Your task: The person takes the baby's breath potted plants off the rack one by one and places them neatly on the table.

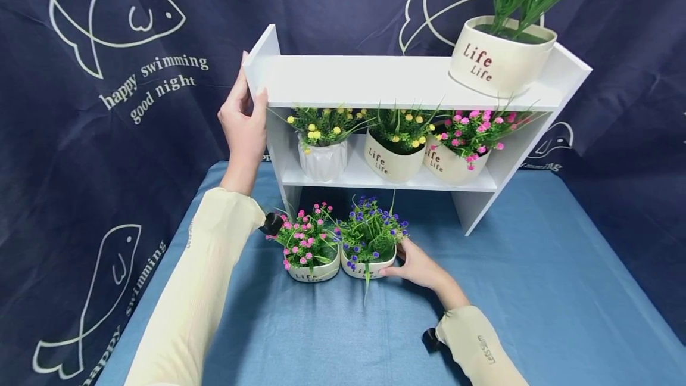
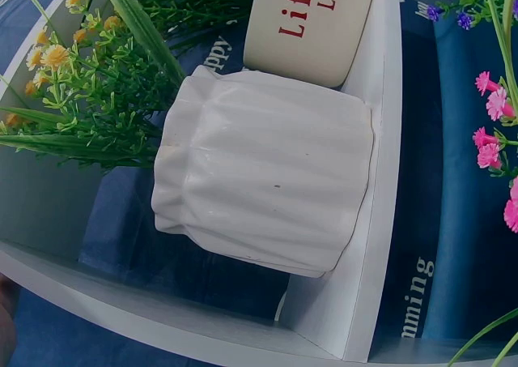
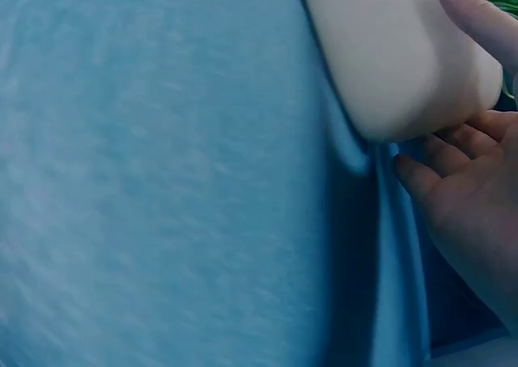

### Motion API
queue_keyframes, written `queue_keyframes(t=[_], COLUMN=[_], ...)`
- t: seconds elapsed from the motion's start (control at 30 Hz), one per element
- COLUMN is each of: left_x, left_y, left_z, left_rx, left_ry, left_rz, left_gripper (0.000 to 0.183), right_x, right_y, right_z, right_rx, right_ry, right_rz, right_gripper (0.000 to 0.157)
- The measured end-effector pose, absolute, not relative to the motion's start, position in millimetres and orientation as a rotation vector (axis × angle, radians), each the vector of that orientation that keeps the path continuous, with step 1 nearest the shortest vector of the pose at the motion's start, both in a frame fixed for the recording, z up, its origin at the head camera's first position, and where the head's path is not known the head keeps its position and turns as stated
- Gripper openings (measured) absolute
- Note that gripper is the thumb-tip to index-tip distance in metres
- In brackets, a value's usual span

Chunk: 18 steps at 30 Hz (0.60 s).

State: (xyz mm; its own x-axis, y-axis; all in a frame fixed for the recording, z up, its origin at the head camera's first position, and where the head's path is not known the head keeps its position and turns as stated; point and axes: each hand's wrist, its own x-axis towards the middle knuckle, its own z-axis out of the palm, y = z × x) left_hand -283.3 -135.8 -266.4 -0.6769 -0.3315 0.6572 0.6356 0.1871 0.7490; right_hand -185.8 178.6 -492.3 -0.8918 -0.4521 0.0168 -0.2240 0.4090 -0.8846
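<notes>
My left hand (image 1: 243, 127) grips the upper left side panel of a white shelf (image 1: 359, 79), thumb in front and fingers behind. At the table, my right hand (image 1: 423, 268) holds the right end of a cream oval flowerpot (image 1: 360, 269) with purple-blue flowers; the right wrist view shows its thumb on one face and fingers curled at the bottom edge. Touching or nearly touching that pot on its left is a similar flowerpot (image 1: 313, 271) with pink flowers. Both stand before the shelf's lower opening.
On the middle board stand a white fluted pot (image 2: 267, 172) and a cream pot (image 1: 393, 159), both with yellow flowers, and a pink-flowered pot (image 1: 455, 165). A large green plant's pot (image 1: 498, 61) tops the right end. Behind hangs a navy fish-print cloth (image 1: 134, 195); blue cloth (image 1: 536, 290) covers the table.
</notes>
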Motion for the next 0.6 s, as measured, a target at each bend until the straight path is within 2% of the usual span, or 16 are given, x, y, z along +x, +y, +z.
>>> queue_keyframes(t=[0.17, 0.23, 0.47, 0.6], left_x=[-281, -281, -283, -280], left_y=[-136, -136, -136, -135], left_z=[-267, -267, -267, -263], left_rx=[-0.303, -0.304, -0.296, -0.275], left_ry=[-1.699, -1.695, -1.689, -1.701], left_rz=[-1.588, -1.597, -1.602, -1.607], left_gripper=[0.050, 0.050, 0.051, 0.051], right_x=[-184, -183, -174, -167], right_y=[188, 194, 214, 221], right_z=[-481, -474, -448, -430], right_rx=[-0.573, -0.567, -0.472, -0.444], right_ry=[2.528, 2.584, 2.725, 2.738], right_rz=[-1.449, -1.445, -1.567, -1.707], right_gripper=[0.097, 0.096, 0.063, 0.051])
